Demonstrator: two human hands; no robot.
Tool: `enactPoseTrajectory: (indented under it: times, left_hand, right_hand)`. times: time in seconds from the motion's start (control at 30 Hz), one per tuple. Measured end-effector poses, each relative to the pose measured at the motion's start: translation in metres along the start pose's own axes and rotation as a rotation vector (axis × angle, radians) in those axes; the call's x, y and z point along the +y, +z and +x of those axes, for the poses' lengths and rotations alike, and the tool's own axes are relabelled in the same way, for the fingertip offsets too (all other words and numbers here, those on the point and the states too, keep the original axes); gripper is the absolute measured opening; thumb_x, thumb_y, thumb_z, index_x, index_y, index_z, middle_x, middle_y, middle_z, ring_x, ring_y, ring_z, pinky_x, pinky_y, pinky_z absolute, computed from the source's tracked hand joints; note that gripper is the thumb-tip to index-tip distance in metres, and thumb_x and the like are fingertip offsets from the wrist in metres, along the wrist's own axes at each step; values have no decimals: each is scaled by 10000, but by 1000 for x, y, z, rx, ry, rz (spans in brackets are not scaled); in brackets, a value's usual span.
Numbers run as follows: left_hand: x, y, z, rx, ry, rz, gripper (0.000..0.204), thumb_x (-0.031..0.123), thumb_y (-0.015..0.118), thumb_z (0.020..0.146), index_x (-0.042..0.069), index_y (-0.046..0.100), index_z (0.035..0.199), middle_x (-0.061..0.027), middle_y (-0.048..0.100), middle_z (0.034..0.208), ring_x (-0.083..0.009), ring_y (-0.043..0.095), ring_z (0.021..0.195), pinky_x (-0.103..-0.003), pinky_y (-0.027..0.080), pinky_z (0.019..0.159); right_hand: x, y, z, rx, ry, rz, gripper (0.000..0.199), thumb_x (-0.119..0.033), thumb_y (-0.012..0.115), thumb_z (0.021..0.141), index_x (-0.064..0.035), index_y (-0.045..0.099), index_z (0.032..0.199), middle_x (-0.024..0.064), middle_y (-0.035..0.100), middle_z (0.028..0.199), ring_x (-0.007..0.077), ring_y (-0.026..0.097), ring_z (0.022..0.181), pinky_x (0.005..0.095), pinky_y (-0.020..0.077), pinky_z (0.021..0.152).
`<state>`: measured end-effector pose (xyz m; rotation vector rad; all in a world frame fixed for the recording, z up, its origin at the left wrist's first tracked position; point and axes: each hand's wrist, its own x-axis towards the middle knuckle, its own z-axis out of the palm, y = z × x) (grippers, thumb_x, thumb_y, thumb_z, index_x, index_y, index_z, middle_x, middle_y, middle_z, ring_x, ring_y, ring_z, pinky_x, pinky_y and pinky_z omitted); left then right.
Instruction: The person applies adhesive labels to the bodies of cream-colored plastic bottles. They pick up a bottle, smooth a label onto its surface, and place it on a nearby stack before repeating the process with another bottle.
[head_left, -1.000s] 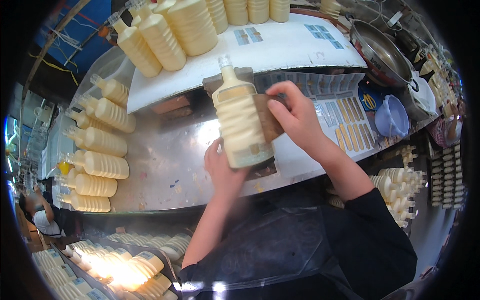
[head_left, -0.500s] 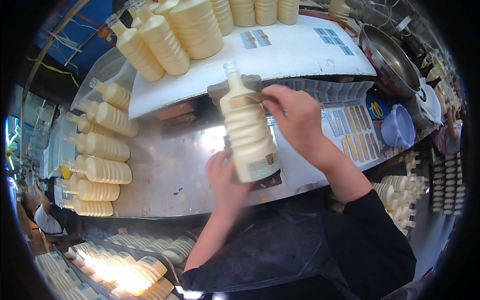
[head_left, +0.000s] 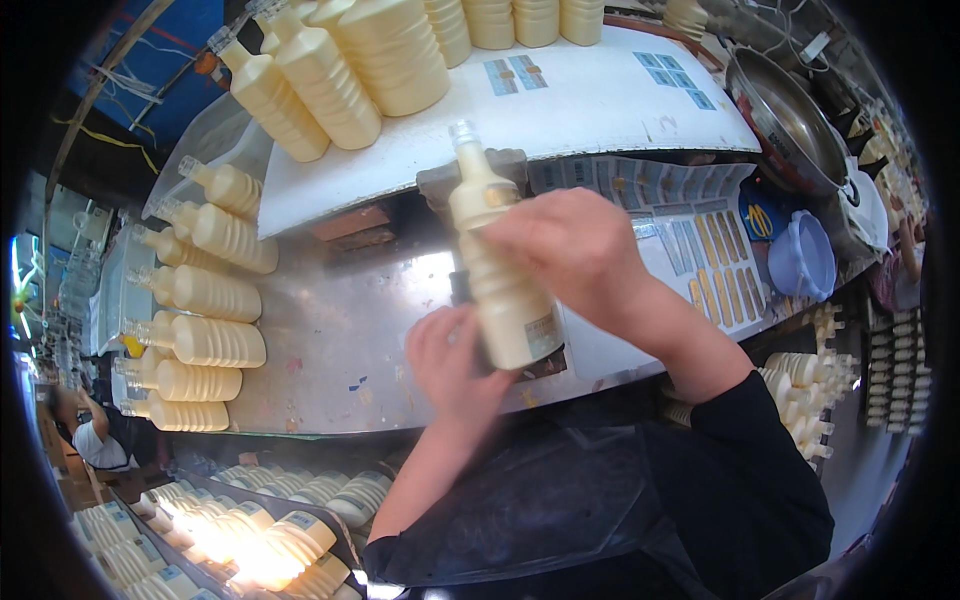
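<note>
A cream ribbed bottle (head_left: 505,310) with a clear threaded neck leans in front of me, its upper part against a dark block (head_left: 455,180). My left hand (head_left: 445,365), slightly blurred, is curled at the bottle's lower left, with the thumb along its base. My right hand (head_left: 585,245) is closed and pressed against the bottle's upper front, its fingertips bunched together; what they hold, if anything, is hidden. A small tan patch (head_left: 500,195) shows on the bottle's shoulder just above those fingers. Near the base is a bluish label (head_left: 541,330), partly visible.
Cream bottles (head_left: 215,340) lie in a row at the left of the metal table (head_left: 320,370). More bottles (head_left: 330,90) stand on the white board (head_left: 590,100). On the right are sheets of gold strips (head_left: 715,250), a purple bucket (head_left: 802,255) and a large metal pan (head_left: 785,115).
My right hand has moved down and in over the bottle's front. The flat brown piece that was in its fingers is out of sight. The bottle has turned slightly.
</note>
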<state>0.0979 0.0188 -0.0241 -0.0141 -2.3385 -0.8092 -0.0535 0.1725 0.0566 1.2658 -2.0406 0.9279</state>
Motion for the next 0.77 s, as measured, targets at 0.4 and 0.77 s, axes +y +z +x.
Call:
enactPoseTrajectory:
  times: [0.4,0.77]
  left_hand:
    - [6,10,11,-115,88,24,747,157,922,588,110,661,1287,-163,552,1328,-379,551,1203,-475,463,1012]
    - [-3,3,43,-128,-141,-244,927,289,853,758,173,390,1553,-156,394,1541,-391,435,1379,-485,390,1148]
  right_hand:
    - [16,-5,-46,-292,938,871,419,-250,588,1008,31,649,1313,139,720,1194,160,650,1086,317,512,945]
    - [40,11,-56,-365,1033,804,638,-351,701,957,25,542,1448,174,672,1314,209,636,1187,316,483,1029]
